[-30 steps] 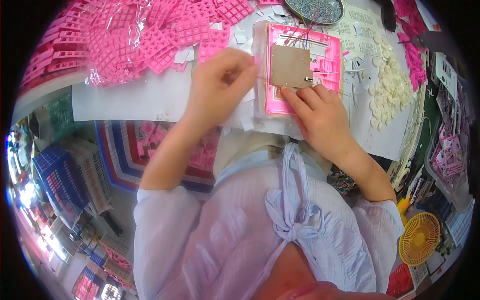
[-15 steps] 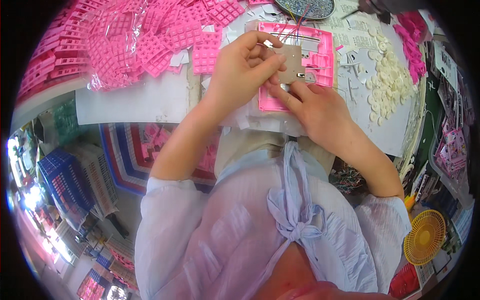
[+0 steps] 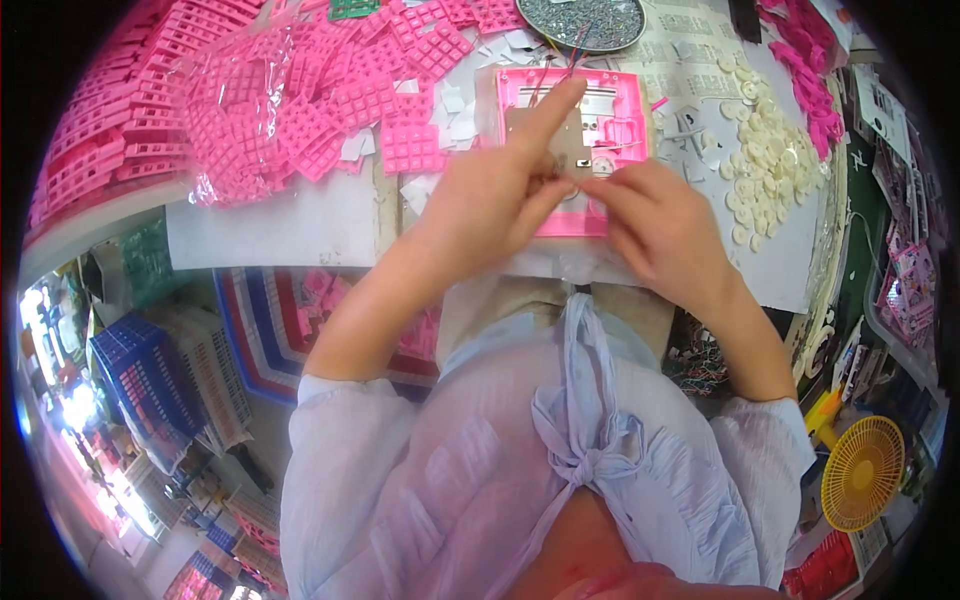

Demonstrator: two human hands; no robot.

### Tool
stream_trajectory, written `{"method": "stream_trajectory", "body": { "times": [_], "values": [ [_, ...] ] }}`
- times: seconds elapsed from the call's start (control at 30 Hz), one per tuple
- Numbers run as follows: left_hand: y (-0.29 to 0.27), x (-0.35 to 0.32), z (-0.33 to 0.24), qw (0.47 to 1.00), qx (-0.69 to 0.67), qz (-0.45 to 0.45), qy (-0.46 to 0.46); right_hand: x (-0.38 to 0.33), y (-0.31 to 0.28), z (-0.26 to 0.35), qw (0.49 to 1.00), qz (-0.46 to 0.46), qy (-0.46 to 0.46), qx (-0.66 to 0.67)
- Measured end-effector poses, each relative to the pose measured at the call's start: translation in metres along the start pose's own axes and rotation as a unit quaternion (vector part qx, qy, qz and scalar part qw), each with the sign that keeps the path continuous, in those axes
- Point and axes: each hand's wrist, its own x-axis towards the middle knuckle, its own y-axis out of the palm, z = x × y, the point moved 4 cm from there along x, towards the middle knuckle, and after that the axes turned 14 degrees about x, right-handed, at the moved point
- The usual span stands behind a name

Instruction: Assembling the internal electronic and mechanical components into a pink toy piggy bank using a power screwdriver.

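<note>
At the tabletop point(image 3: 300, 225), a pink frame point(image 3: 575, 150) is worked on.
The left hand point(image 3: 500, 190) has shifted, forefinger now raised; right hand point(image 3: 660, 225) fingers are pinched on the brown board point(image 3: 535, 140).

At ten o'clock, a clear plastic bag point(image 3: 262, 120) crammed with pink grid pieces, slumped on the white tabletop point(image 3: 280, 225) well left of both hands. Along the three o'clock rim, small pink carded packs point(image 3: 905, 290) stacked in a tray (prints too small to tell), with white printed sheets point(image 3: 700, 30) lying flat at one o'clock. No screens or signs anywhere.
</note>
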Motion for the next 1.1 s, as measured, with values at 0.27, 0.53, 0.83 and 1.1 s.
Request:
{"method": "stream_trajectory", "body": {
  "times": [0.27, 0.53, 0.83, 1.1],
  "values": [
    [0.025, 0.015, -0.008, 0.991, -0.036, 0.109, 0.067, 0.004, -0.017, -0.008, 0.993, -0.042, -0.048, 0.098],
    [0.012, 0.018, 0.010, 0.997, -0.069, -0.017, 0.004, -0.003, -0.014, -0.010, 0.994, -0.112, -0.021, -0.003],
    [0.008, -0.040, 0.022, 0.933, 0.337, -0.048, 0.114, -0.030, -0.013, -0.013, 0.999, -0.009, -0.016, -0.029],
    [0.014, -0.043, 0.017, 0.947, 0.301, -0.065, 0.097, -0.029, -0.001, -0.024, 0.997, -0.008, -0.065, -0.029]
  ]
}}
